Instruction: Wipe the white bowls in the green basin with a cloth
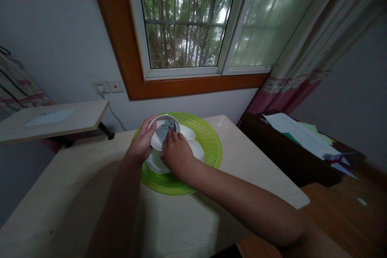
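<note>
My left hand point(142, 143) grips the rim of a small white bowl point(157, 125), tilted over a round green basket point(208, 139). My right hand point(177, 153) presses a grey cloth point(163, 130) into the bowl, fingers closed on it. Other white dishes point(193, 145) lie in the basket under and beside my hands. The basket rests on a pale table point(69, 193).
A small side table point(84, 115) with a paper stands at the left by a wall socket point(107, 87). A dark desk point(281, 149) with papers is at the right. A window point(181, 20) and a curtain point(302, 56) are behind.
</note>
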Motion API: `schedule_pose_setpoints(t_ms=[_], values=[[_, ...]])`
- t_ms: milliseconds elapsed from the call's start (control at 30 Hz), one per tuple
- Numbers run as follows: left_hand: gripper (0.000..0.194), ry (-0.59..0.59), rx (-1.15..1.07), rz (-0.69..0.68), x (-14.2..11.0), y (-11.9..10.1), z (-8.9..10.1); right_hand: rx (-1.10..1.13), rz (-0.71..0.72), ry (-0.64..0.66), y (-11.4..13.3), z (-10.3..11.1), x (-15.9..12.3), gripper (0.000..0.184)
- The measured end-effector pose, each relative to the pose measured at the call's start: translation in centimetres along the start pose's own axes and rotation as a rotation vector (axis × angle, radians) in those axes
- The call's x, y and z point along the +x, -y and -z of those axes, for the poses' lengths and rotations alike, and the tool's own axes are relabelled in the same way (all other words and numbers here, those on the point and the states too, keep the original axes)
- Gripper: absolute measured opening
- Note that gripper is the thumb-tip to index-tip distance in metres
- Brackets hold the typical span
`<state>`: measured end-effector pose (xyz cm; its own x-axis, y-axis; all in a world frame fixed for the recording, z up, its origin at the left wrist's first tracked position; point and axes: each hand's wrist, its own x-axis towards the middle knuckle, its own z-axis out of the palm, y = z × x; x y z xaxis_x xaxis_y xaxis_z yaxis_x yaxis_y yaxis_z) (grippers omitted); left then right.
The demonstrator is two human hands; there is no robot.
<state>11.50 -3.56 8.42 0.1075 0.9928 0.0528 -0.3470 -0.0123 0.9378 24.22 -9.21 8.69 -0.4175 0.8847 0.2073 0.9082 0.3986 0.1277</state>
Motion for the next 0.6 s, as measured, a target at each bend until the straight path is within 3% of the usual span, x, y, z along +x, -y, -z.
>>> schedule_pose_setpoints(t_ms=[100, 167, 433, 600], values=[[0.055, -0.003, 0.008, -0.011, -0.1, -0.3, 0.1, 0.046, 0.078, 0.062, 0.1, 1.6, -0.4, 0.043], [0.054, -0.007, 0.004, -0.022, -0.1, -0.3, 0.1, 0.124, 0.141, 0.056, -0.2, 2.1, -0.7, 0.043], [0.048, -0.05, -0.036, -0.038, 0.0, -0.1, 0.3, 0.535, 0.344, -0.063, -1.9, 0.5, -0.5, 0.079], [0.038, -0.054, -0.116, -0.003, 0.0, 0.0, -0.1, 0.451, 0.379, -0.151, -1.6, -0.1, -0.1, 0.091]])
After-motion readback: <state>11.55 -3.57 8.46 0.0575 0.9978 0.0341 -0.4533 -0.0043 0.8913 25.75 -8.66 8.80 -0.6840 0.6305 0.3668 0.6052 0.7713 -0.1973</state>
